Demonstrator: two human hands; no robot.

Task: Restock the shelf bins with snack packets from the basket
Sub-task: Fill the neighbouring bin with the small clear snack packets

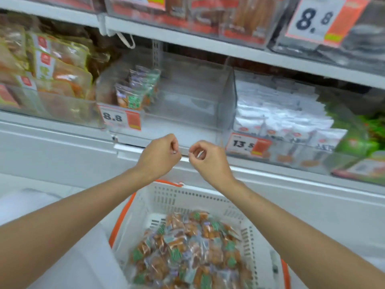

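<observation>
Head view: both bare forearms reach forward and up toward the middle shelf. The left hand (159, 155) has its fingers curled into a loose fist, and no packet shows in it. The right hand (208, 159) is just beside it, apart by a small gap, with thumb and forefinger bent round into a ring and the other fingers curled. It holds no packet either. Both hands are level with the front lip of the clear bin (193, 122); whether they touch it cannot be told.

That bin is mostly bare. A few snack packets (135, 94) stand upright at its left side, long axis vertical, in a short row running front to back, with their printed faces toward the front. A price tag (120, 119) reading 8.8 sits on the bin's front left corner.

Below the arms is the white basket (166, 201) with an orange handle, its long axis running away from the person toward the shelf. A heap of packets (187, 253) lies in it, flat and jumbled, pointing every way.

To the right, another bin holds white packs (281, 113) in rows. To the left stand orange bags (62, 71).
</observation>
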